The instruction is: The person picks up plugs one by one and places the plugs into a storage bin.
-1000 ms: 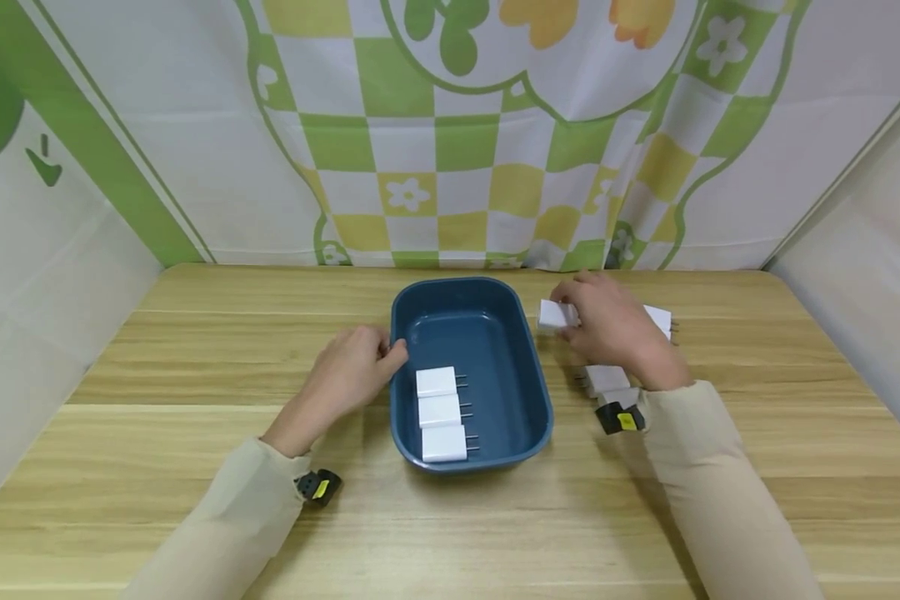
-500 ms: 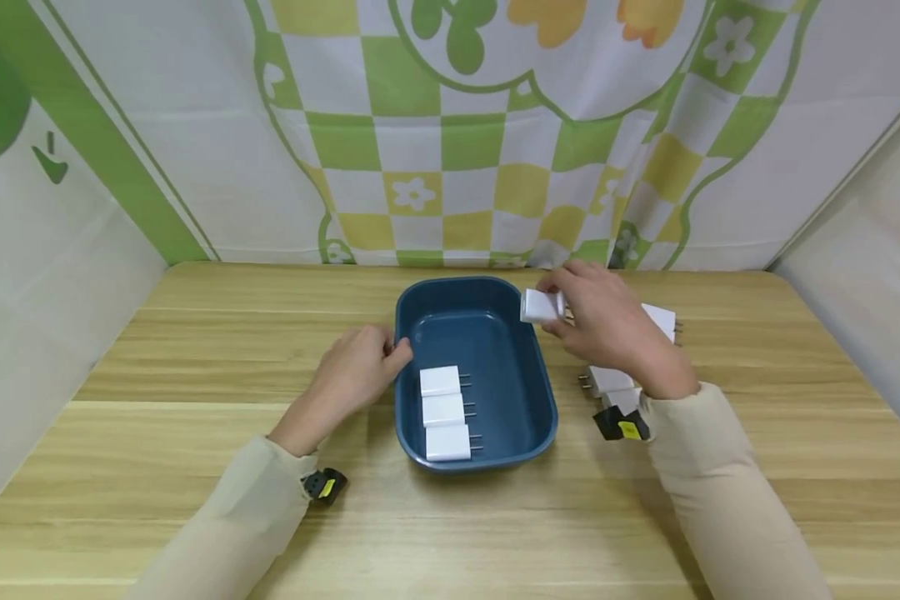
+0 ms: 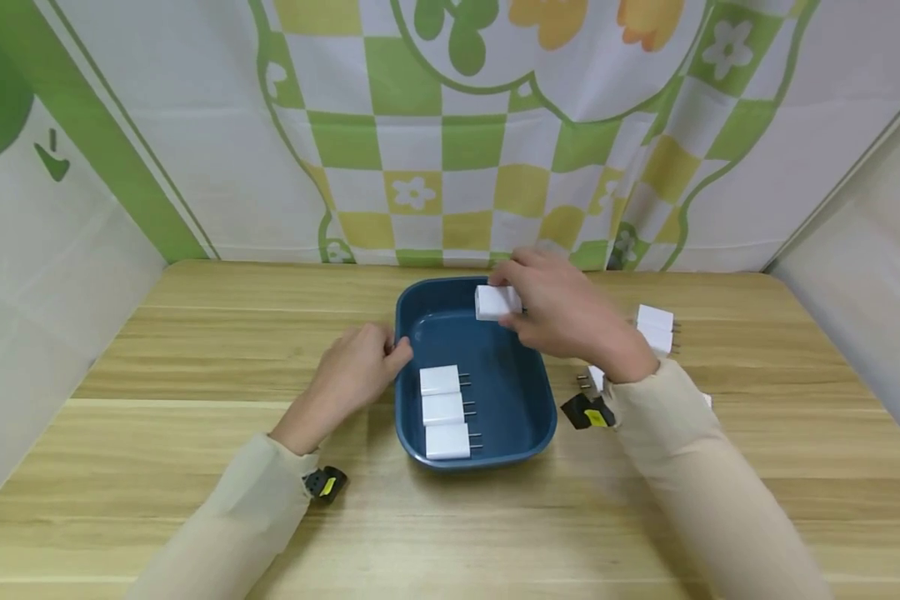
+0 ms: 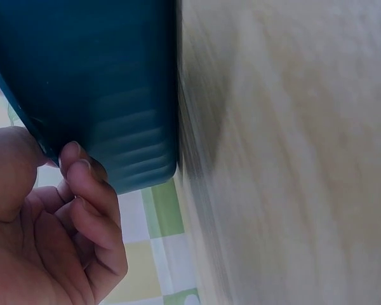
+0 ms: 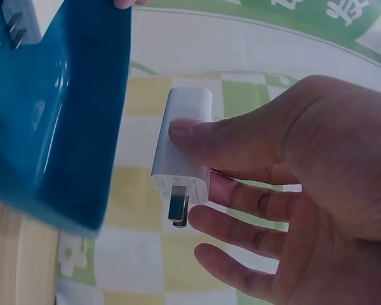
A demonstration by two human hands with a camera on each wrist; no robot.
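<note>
My left hand (image 3: pixel 354 372) pinches the left rim of a dark blue basin (image 3: pixel 506 400), thumb over the edge and fingers curled below it, as the left wrist view shows. My right hand (image 3: pixel 562 308) holds a white plug-in charger (image 3: pixel 495 302) between thumb and fingers, over the far right part of the basin. In the right wrist view the charger (image 5: pixel 181 140) shows its two flat metal prongs pointing away from the basin. Inside the basin, three white chargers (image 3: pixel 442 410) lie in a column along the left wall, prongs facing right.
On the wooden table (image 3: pixel 195 375), right of the basin, lie two chargers (image 3: pixel 656 329) side by side. Another charger (image 3: pixel 596 379) is partly hidden by my right wrist, and a white corner (image 3: pixel 707 401) peeks out beyond the sleeve. A patterned curtain (image 3: pixel 465 192) hangs behind the table.
My right hand has carried the charger leftward from beside the basin to over its far right part. The left hand stays on the rim, and the three chargers inside have not moved.
</note>
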